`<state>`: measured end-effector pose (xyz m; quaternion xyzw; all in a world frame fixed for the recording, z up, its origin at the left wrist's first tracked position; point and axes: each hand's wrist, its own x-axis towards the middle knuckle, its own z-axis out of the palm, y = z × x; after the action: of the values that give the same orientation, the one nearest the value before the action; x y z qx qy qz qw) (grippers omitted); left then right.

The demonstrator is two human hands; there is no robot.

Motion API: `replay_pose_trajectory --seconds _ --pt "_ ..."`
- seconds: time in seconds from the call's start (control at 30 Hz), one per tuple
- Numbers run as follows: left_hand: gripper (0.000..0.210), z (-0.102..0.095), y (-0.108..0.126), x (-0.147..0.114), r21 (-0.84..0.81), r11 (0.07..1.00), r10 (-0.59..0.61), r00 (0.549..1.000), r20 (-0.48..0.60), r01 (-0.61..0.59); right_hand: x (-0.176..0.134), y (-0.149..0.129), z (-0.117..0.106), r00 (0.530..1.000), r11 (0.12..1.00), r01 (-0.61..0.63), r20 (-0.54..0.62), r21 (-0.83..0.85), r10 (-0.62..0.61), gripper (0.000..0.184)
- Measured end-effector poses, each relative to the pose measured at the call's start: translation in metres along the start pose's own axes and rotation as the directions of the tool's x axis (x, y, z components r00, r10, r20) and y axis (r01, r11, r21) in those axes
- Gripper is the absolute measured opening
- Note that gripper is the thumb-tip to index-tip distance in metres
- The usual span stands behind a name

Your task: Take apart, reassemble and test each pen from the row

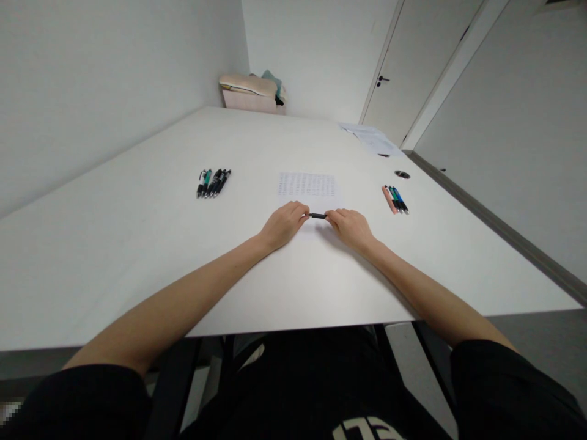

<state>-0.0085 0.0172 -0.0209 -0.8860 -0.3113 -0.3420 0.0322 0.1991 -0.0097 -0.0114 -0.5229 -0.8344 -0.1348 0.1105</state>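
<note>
A black pen lies level between my two hands, just above the near part of a printed sheet of paper. My left hand pinches its left end, where a thin pale tip shows at the fingers. At the other end, my right hand is closed on the pen with thumb and fingertips. Rows of small print cover the upper part of the sheet; the hands hide some of its lower part.
Several pens, black and green, lie in a row to the left on the white table. At right are more pens and a round cable grommet. Loose papers lie at the far right. Folded cloth is piled beyond the table.
</note>
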Motion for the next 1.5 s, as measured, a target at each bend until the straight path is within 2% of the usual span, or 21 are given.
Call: replay_pose_trajectory --seconds 0.4,0.63,0.8,1.03,1.33,1.5 --pt "0.019 -0.0007 0.0008 0.0012 0.032 0.999 -0.029 0.999 0.02 0.029 0.0 -0.001 -0.0018 0.999 1.0 0.009 -0.043 0.016 -0.008 0.035" --pt "0.026 -0.0015 0.001 0.0015 0.09 0.994 -0.061 0.997 0.057 0.055 -0.0001 -0.0014 -0.0012 1.0 1.0 0.019 -0.018 0.001 -0.019 0.037" --pt "0.025 -0.0007 0.0004 -0.001 0.052 0.998 -0.04 0.999 0.005 0.04 0.0001 0.0007 -0.0024 1.0 1.0 -0.01 0.015 -0.007 0.01 0.036" --pt "0.012 -0.0032 0.001 0.0004 0.077 0.996 -0.05 0.997 0.064 0.045 -0.0002 0.0015 -0.0019 1.0 1.0 -0.005 0.023 -0.008 0.005 0.036" --pt "0.02 -0.0027 0.0025 0.0009 0.092 0.993 -0.081 0.995 0.062 0.075 -0.0007 0.0024 -0.0006 0.997 0.999 0.019 -0.071 0.037 -0.017 0.034" --pt "0.026 -0.0011 0.0014 0.0005 0.122 0.988 -0.107 0.99 0.093 0.095 -0.0008 0.0023 -0.0004 0.996 0.998 0.049 -0.082 0.037 -0.045 0.034"
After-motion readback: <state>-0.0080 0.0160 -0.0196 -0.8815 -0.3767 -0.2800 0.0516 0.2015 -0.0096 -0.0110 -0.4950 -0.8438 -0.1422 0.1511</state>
